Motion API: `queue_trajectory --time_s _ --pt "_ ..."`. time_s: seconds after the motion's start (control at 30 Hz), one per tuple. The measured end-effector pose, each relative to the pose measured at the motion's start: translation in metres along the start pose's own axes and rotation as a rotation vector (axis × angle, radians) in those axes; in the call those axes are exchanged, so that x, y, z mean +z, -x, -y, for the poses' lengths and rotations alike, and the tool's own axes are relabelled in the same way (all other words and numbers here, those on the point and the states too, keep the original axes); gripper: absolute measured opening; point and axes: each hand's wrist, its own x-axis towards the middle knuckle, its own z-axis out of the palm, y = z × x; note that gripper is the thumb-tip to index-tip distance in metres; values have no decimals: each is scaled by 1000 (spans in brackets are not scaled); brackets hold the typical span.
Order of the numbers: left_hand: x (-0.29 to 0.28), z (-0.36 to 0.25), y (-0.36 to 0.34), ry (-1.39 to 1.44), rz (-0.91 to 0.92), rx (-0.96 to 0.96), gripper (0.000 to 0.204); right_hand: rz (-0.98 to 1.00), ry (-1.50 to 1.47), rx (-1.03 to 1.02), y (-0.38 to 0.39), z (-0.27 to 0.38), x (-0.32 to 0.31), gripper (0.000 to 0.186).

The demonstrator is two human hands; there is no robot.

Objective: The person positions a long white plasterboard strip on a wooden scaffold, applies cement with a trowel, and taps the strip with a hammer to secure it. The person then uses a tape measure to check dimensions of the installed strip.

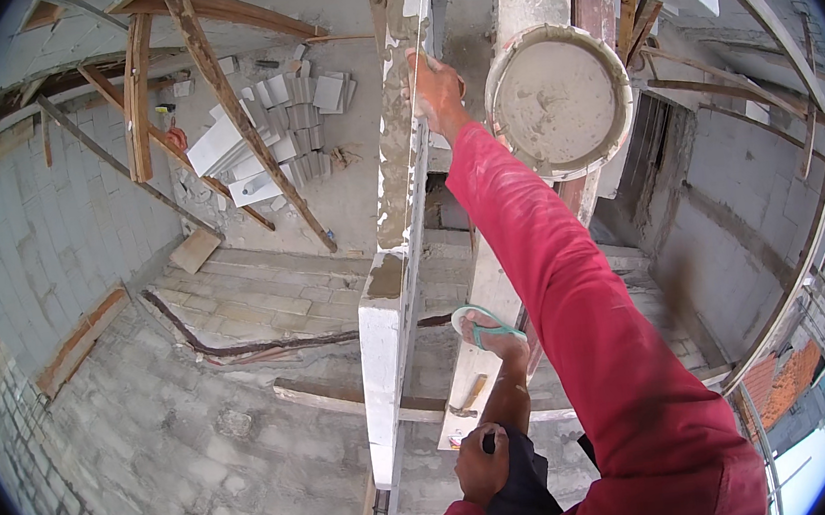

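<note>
My right hand (437,92), its arm stretched far forward, is at the top edge of a narrow block wall (391,189) coated with wet grey mortar. Its fingers are curled beside a thin taut string (425,5); whatever is in them is hidden. To the right of this hand, a round bucket (497,123) full of grey mortar (556,92) stands on a plank. My left hand (481,463) is low by my bent knee, fingers curled round a dark spot I cannot make out. A white block (380,361) forms the near end of the wall.
My sandalled foot (496,334) rests on a raised plank (486,290), where a hammer (469,398) lies. Far below on the left are a pile of white blocks (283,120) and slanting timber props (242,115). A block-walled bay (728,194) drops away at right.
</note>
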Motion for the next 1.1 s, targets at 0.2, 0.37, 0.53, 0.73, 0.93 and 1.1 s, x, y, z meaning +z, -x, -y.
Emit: queue_trajectory --time_s 0.2,0.37,0.53,0.73,0.93,1.1 --pt "7 -3 3 43 1 -8 31 44 -241 101 13 -4 -3 39" --pt "11 -2 2 21 -6 -2 32 54 -194 107 19 -16 -3 33" --pt "13 0 3 32 -18 11 33 -74 -89 86 14 -9 -3 31" --pt "11 -2 4 4 18 12 33 115 123 -154 112 40 -49 30" --pt "11 -2 5 -8 49 37 32 -83 1209 -346 228 100 -177 51" --pt "11 -1 4 -87 60 65 33 -126 1537 -237 216 101 -237 49"
